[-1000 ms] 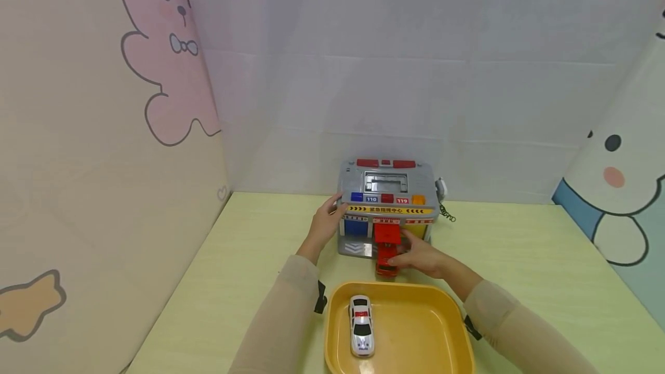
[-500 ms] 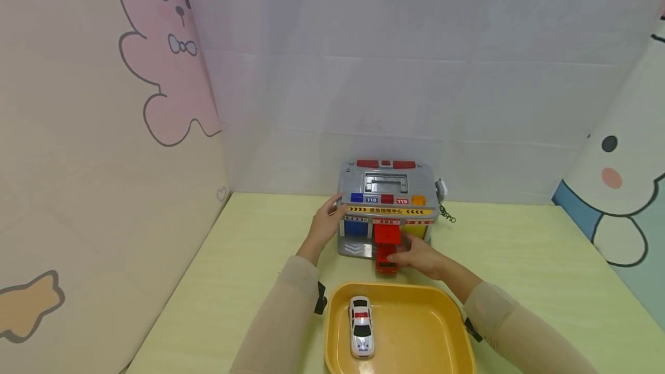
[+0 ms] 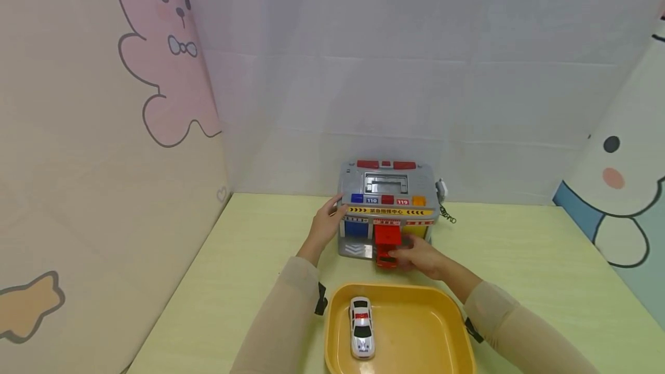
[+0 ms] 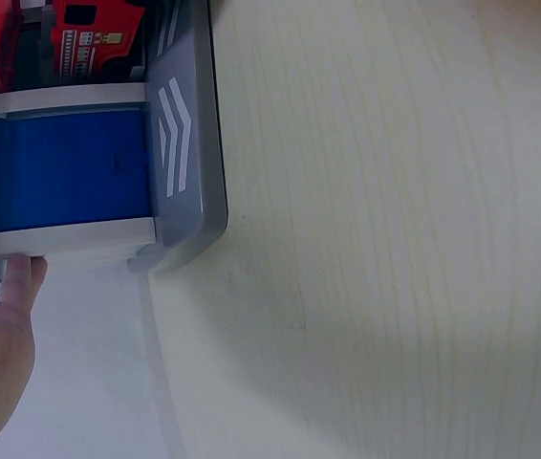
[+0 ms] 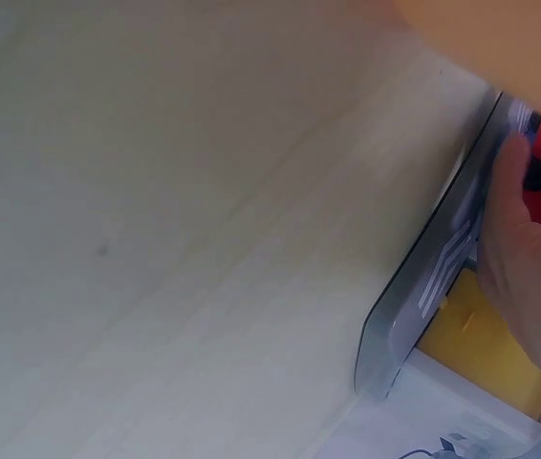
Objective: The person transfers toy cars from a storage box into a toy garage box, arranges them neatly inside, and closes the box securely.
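Note:
A grey toy garage (image 3: 345,180) stands on the table with a blue door (image 3: 356,228), a yellow door (image 3: 414,230) and a raised red door (image 3: 387,234). Partly under the red door, in the middle bay, is a red toy fire truck (image 3: 387,260), its front end sticking out. My right hand (image 3: 422,255) grips the truck from its right side, and the right wrist view shows the thumb along it. At the garage's left side rests my left hand (image 3: 324,225); straight fingers touch the wall beside the blue door in the left wrist view.
A yellow tray (image 3: 415,328) lies in front of the garage, holding a white toy police car (image 3: 362,328). On the garage's right hangs a white toy handset (image 3: 441,189) with a coiled cord (image 3: 447,214). A pale wall covering rises behind the table.
The fire truck has slid a short way back, farther into the middle bay, with my right hand on it. My left hand has stayed at the garage's side.

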